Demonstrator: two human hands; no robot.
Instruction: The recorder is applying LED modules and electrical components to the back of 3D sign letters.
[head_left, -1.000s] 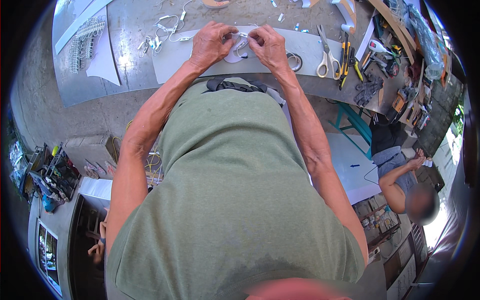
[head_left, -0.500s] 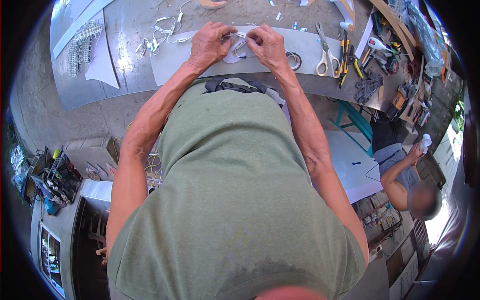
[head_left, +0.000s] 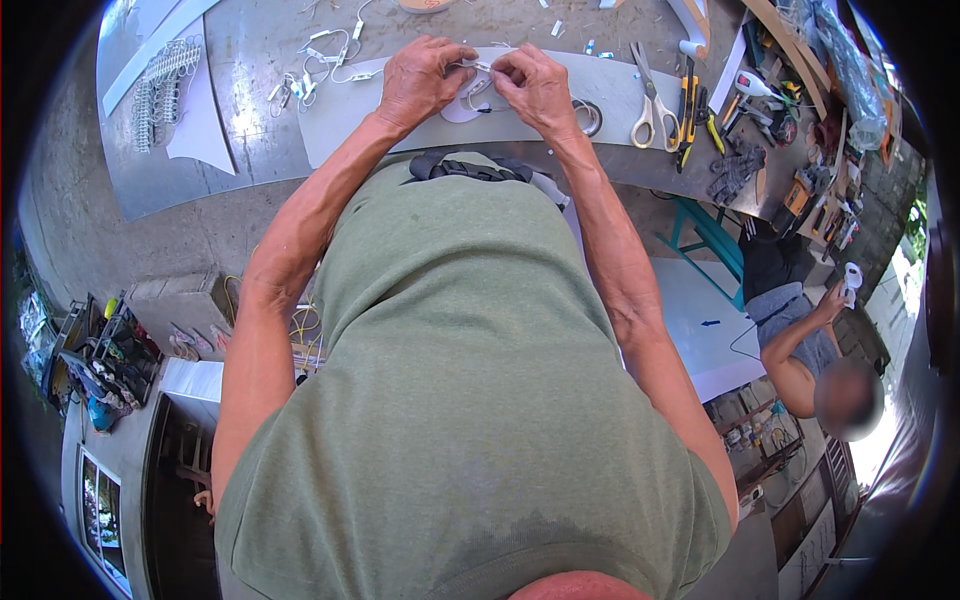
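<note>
A string of small white LED modules (head_left: 320,60) on thin wire trails from the left toward my hands over a pale sheet (head_left: 350,125). My left hand (head_left: 425,82) is closed, its thumb and fingertips pinching the wire. Just to the right my right hand (head_left: 535,92) pinches the same run of wire. A short white stretch spans the small gap between the fingertips. Below that gap hangs a module (head_left: 477,88), over a small white curved piece (head_left: 459,112). A roll of tape (head_left: 592,121) lies beside my right hand.
Right of the sheet lie scissors (head_left: 655,112), yellow-black utility knives (head_left: 688,115), a grey glove (head_left: 738,175) and a clutter of tools. White spiral strips (head_left: 165,90) lie at left. A person (head_left: 795,335) at far right holds a white object near a teal stand (head_left: 705,240).
Both hands keep their pinch on the wire, the fingertips shifting only slightly. The person at right has turned the white object a little.
</note>
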